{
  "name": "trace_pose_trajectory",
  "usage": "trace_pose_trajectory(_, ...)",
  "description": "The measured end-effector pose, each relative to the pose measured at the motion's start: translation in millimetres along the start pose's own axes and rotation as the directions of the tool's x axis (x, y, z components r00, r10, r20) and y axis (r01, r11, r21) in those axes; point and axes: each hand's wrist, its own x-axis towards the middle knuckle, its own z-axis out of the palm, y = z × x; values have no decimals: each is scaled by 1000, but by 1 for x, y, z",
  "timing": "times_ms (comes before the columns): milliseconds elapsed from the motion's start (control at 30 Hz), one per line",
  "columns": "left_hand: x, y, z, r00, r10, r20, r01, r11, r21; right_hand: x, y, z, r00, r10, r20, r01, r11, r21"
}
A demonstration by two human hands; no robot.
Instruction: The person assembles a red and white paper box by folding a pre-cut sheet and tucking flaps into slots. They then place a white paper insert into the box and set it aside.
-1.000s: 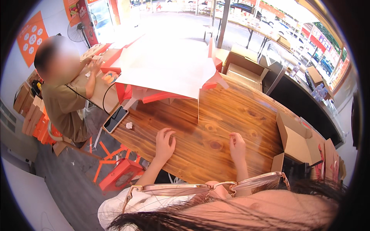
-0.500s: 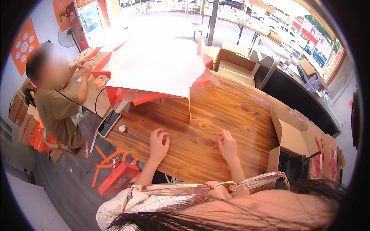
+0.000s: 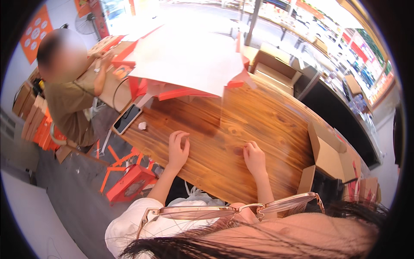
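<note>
My left hand (image 3: 178,149) rests on the wooden table (image 3: 276,129) near its front edge, fingers loosely bent with a gap to the thumb and nothing in them. To the right, my right hand (image 3: 254,157) lies in much the same pose, loosely curled, and I see nothing in it. Bare wood separates the two. A small crumpled white scrap (image 3: 142,125) is left of my left hand, beside a phone (image 3: 127,118) at the table's edge. Beyond my hands stands a pile of red folded pieces (image 3: 189,93), topped by a large white sheet (image 3: 185,60).
At the left a co-worker (image 3: 71,103) handles something at the table's far end. Red strips (image 3: 113,166) and a red box (image 3: 131,183) lie on the floor. Open cardboard boxes stand at the right (image 3: 325,144) and far right (image 3: 276,75). Stacked boxes (image 3: 36,118) are behind the co-worker.
The view has tilted slightly, so the table and pile sit differently in the picture. Both my hands stay on the table in nearly the same pose.
</note>
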Motion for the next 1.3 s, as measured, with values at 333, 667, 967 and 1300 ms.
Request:
trace_pose_trajectory(333,-122,-120,-120,876,-190,-442,329,907,263,-2,-9,4,999,-14,50,15,999,-29)
trace_pose_trajectory(667,-388,-158,-178,137,-659,-739,953,-118,281,-6,-10,5,992,-84,92,91,993,-73)
trace_pose_trajectory(967,-420,-194,-170,-137,-801,-583,811,-429,399,-3,-16,7,990,-65,128,78,992,-96)
trace_pose_trajectory(1300,-264,-273,-177,366,-921,-134,607,127,785,-15,-46,-5,996,-81,24,83,993,-85)
